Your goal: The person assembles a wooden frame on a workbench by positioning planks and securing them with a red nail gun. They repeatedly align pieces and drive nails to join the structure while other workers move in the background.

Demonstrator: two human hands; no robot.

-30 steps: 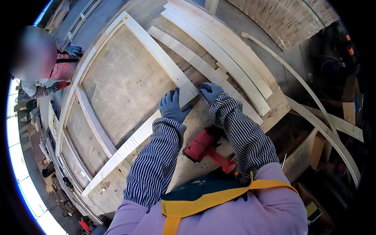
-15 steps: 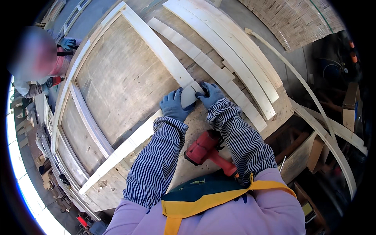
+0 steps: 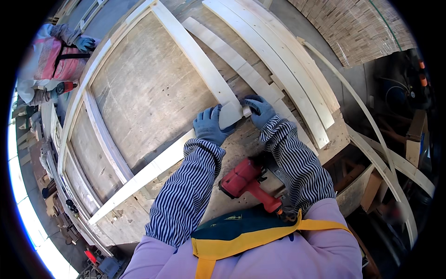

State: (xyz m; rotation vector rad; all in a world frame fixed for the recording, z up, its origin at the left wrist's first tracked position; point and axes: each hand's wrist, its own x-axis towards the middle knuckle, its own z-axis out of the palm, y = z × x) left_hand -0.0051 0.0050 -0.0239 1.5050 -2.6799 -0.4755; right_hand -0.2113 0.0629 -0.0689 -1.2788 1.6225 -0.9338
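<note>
A pale wooden frame point(image 3: 211, 80) with crosspieces lies on a worn plywood tabletop point(image 3: 232, 149). At its near right corner sits a short, flat wood piece point(image 3: 229, 116). My left hand point(image 3: 209, 126), in a blue glove, grips this piece from its left side, fingers partly tucked under it. Just right of the corner, my gloved right hand point(image 3: 261, 111) pinches a small wood block point(image 3: 247, 111) against the end of the piece. Its fingertips are partly hidden. Below my hands a red nail gun point(image 3: 244, 179) rests on the tabletop, near my right forearm.
Several curved wooden strips point(image 3: 274, 65) lie to the right of the frame. Long bent strips point(image 3: 371, 116) hang past the table's right edge. Another person point(image 3: 55, 60) in blue gloves stands at the far left, beside a red tool. Wrapped stacked wood point(image 3: 348, 30) stands at the upper right.
My right hand has shifted slightly right and away from the corner, and the small block now shows between its fingers. My left hand stays at the corner. The view has shifted a little.
</note>
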